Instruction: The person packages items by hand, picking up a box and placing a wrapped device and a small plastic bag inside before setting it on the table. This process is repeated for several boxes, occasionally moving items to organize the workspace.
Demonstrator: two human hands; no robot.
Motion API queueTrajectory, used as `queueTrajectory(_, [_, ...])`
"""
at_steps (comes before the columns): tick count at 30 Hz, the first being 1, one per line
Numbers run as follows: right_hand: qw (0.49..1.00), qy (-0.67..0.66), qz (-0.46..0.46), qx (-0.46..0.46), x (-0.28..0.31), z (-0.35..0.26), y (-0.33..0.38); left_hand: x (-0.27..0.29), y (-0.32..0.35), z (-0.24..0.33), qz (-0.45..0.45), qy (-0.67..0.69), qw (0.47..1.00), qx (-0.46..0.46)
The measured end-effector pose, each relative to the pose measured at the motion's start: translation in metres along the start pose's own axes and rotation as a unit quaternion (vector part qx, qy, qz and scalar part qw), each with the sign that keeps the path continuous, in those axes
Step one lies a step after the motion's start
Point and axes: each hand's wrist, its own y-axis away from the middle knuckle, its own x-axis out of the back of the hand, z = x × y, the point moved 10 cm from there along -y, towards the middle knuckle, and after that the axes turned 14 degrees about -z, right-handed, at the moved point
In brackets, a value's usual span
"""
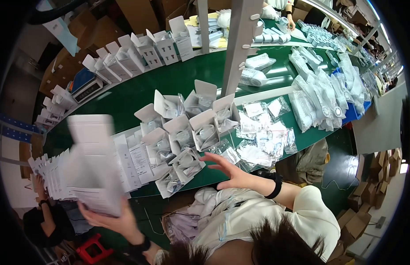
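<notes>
My left hand is closed on the lower end of a white carton, its long flap standing up; motion blurs the carton. Out over the bench's near edge, my right hand has its fingers apart and holds nothing. Just beyond those fingers stands a cluster of open white boxes with clear-bagged parts inside. The nearest of them is a tilted box with bagged parts. Beside the cluster lies a pile of small clear bags with white contents.
Flat cartons stand in a row along the near edge. Open boxes line the green bench's far side. Bagged parts fill a blue bin at right. A metal post rises mid-bench. A co-worker's hand is far left.
</notes>
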Motion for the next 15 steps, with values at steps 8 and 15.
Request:
queueTrajectory(8, [0.962,-0.026,-0.273,0.009,0.062,-0.018,0.053,-0.119,0.065,0.256,-0.400,0.660,0.628,-0.102])
queueTrajectory(15, [0.900,0.340,-0.176,-0.208,0.267,0.004,-0.053,-0.192,0.097,0.302,-0.374,0.741,0.548,0.098])
